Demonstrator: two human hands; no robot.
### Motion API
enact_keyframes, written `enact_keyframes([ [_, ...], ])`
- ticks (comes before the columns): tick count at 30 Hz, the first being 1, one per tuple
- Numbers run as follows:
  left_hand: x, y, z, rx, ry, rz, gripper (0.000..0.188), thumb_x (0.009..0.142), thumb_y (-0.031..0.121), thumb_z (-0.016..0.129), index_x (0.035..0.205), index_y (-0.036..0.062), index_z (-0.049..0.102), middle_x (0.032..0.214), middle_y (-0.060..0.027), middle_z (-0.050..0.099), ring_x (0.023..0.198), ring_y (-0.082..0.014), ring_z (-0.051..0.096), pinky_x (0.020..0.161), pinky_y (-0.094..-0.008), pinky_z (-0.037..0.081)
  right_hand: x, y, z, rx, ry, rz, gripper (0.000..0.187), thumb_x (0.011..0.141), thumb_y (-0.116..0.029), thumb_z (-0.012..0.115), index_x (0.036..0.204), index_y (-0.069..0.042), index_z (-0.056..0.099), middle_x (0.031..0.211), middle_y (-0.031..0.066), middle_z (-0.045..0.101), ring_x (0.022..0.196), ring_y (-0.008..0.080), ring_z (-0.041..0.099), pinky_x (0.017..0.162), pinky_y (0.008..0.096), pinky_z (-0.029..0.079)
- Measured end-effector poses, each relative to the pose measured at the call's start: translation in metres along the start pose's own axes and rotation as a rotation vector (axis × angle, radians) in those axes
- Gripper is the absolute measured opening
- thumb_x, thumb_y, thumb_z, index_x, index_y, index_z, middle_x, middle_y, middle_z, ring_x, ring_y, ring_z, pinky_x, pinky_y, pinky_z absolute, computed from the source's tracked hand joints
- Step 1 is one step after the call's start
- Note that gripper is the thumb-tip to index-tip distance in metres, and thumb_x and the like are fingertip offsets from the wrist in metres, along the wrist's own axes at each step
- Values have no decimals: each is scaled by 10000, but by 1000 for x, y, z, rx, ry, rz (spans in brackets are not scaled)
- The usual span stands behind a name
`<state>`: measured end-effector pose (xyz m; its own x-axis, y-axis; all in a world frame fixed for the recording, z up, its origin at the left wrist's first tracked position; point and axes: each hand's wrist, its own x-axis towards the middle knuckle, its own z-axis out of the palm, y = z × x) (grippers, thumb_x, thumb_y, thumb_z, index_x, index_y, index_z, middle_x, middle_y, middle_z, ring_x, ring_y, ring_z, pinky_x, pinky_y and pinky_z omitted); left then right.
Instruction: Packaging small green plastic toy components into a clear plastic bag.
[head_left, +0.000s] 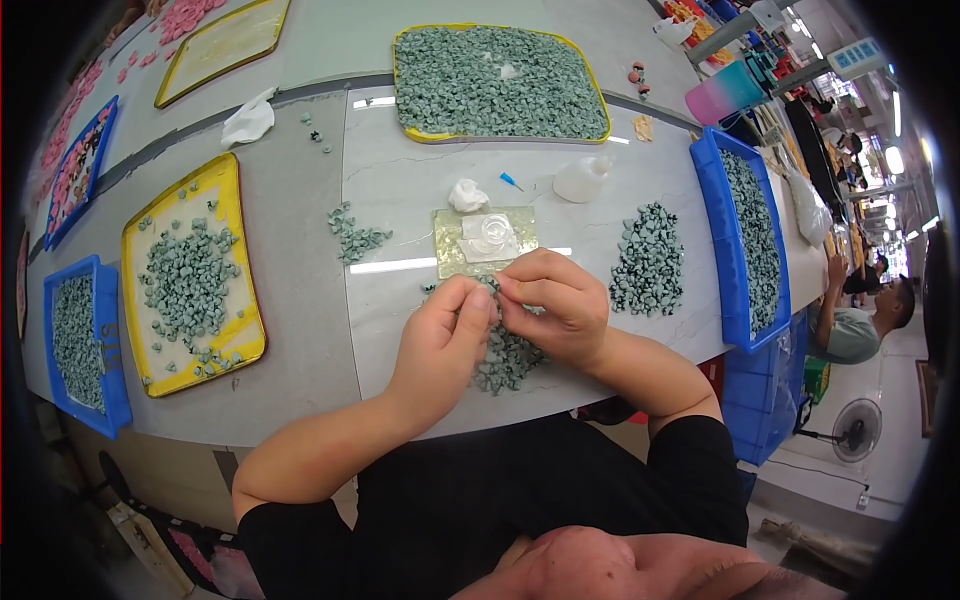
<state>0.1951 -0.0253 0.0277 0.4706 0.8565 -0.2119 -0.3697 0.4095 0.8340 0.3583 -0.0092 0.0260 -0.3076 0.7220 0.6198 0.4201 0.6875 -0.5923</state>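
My left hand and my right hand meet in front of me with their fingertips nearly touching. Each is closed in a pinch around a small grey-green piece, mostly hidden by the fingers. Under my hands lies a loose pile of similar grey-green pieces. Just beyond my fingers is a greenish square board, bearing a clear, glue-like patch. A crumpled white tissue touches its far edge. Behind it are a small blue-tipped nozzle and a white squeeze bottle.
More grey-green pieces lie heaped at right and left. A yellow-rimmed tray of them stands at the back, another yellow tray at left. Blue bins flank the table. A person is at far right.
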Motion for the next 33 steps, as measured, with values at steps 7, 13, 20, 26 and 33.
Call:
enact_keyframes([
  [7,5,4,-8,152,-44,-195,200,954,205,424,820,60,458,633,45,349,522,-40,266,449,-208,246,20,6,-51,-43,-493,248,153,703,18,667,846,-31,645,823,81,638,722,248,613,629,292,502],
  [13,6,12,-9,96,-101,-276,134,935,159,440,860,52,471,693,15,433,531,-49,303,462,-194,279,7,36,-112,-679,-482,612,124,716,-41,629,836,-12,630,787,144,607,743,311,582,674,362,459],
  [20,9,6,-4,-254,48,-184,126,935,111,429,1011,18,468,809,-28,482,579,-55,342,487,-191,309,-2,44,-110,-815,-570,711,116,693,-47,636,787,9,598,781,160,595,762,325,572,682,381,449],
  [26,9,12,-13,-204,-27,-248,180,950,156,431,957,-5,511,773,-17,462,572,-43,332,480,-193,301,-3,44,-99,-792,-532,729,99,684,-15,615,774,7,580,775,156,585,741,330,566,681,381,448],
  [33,10,4,-7,-173,8,-197,229,952,201,446,943,-11,531,715,14,417,568,-44,316,474,-188,281,18,7,-58,-279,-382,455,171,708,13,642,871,-23,606,783,96,598,717,235,588,639,307,477],
])
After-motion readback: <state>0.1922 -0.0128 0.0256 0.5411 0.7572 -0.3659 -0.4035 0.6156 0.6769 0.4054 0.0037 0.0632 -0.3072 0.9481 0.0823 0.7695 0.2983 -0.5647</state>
